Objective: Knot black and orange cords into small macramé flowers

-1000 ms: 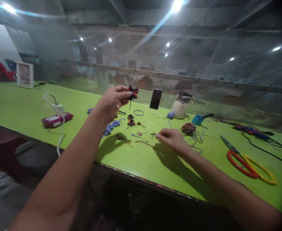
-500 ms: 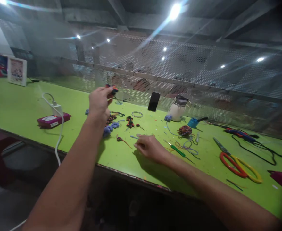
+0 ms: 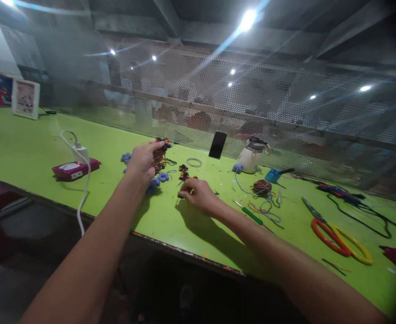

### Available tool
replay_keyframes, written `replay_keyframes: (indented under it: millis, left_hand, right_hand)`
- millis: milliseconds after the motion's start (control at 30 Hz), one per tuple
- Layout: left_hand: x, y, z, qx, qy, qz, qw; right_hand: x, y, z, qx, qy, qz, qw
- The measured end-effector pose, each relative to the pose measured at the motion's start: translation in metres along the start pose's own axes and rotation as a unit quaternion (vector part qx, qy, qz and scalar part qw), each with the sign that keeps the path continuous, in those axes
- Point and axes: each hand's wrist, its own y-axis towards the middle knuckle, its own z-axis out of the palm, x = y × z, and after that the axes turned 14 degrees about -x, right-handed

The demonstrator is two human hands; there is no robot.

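My left hand (image 3: 146, 157) is raised over the table, its fingers closed on a black-and-orange crochet flower (image 3: 164, 143). Below it lie purple crochet flowers (image 3: 159, 180) and more black-and-orange ones, partly covered by the hand. My right hand (image 3: 200, 195) rests low over the tabletop, thumb and forefinger pinched on a small dark crochet piece (image 3: 180, 195), mostly hidden. Just beyond those fingers are black-and-orange crochet flowers (image 3: 183, 172). To the right lies a green-handled crochet hook (image 3: 252, 215) beside loose yarn ends and a dark multicolour yarn ball (image 3: 263, 187).
Orange-and-yellow scissors (image 3: 333, 236) lie at right, near a dark cable (image 3: 343, 195). A phone (image 3: 217, 145) stands at the back beside a pale jug (image 3: 249, 157) and a blue pot (image 3: 272, 174). At left is a magenta power strip (image 3: 74, 170) with a white cable.
My left hand has come down with its flower. My right hand has moved left and pinched up the small dark piece with the orange tail that lay on the table.
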Motion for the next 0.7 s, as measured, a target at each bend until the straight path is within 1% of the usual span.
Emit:
replay_keyframes:
  millis: [100, 133, 167, 200, 267, 333, 433, 533, 700]
  left_hand:
    - [0.009, -0.014, 0.021, 0.062, 0.033, -0.016, 0.997]
    - [0.013, -0.019, 0.03, 0.086, 0.047, -0.022, 0.995]
    - [0.018, -0.025, 0.039, 0.113, 0.065, -0.032, 0.991]
    - [0.023, -0.031, 0.049, 0.141, 0.083, -0.041, 0.986]
    - [0.036, -0.043, 0.066, 0.188, 0.123, -0.061, 0.972]
    - [0.051, -0.052, 0.078, 0.229, 0.163, -0.083, 0.956]
    - [0.073, -0.06, 0.085, 0.275, 0.218, -0.11, 0.93]
    - [0.09, -0.063, 0.082, 0.301, 0.258, -0.128, 0.909]
    - [0.102, -0.068, 0.075, 0.308, 0.276, -0.126, 0.902]
  right_hand:
    - [-0.02, -0.014, -0.045, -0.02, 0.07, 0.066, 0.995]
    - [-0.03, -0.018, -0.06, -0.049, 0.177, 0.134, 0.974]
    - [-0.039, -0.021, -0.075, -0.089, 0.266, 0.188, 0.941]
    - [-0.049, -0.023, -0.088, -0.136, 0.322, 0.22, 0.911]
    - [-0.067, -0.027, -0.109, -0.187, 0.348, 0.228, 0.89]
    - [-0.079, -0.032, -0.12, -0.213, 0.354, 0.226, 0.882]
    - [-0.089, -0.04, -0.124, -0.223, 0.365, 0.221, 0.877]
    - [-0.092, -0.049, -0.128, -0.235, 0.368, 0.215, 0.874]
    - [-0.099, -0.057, -0.142, -0.286, 0.366, 0.203, 0.862]
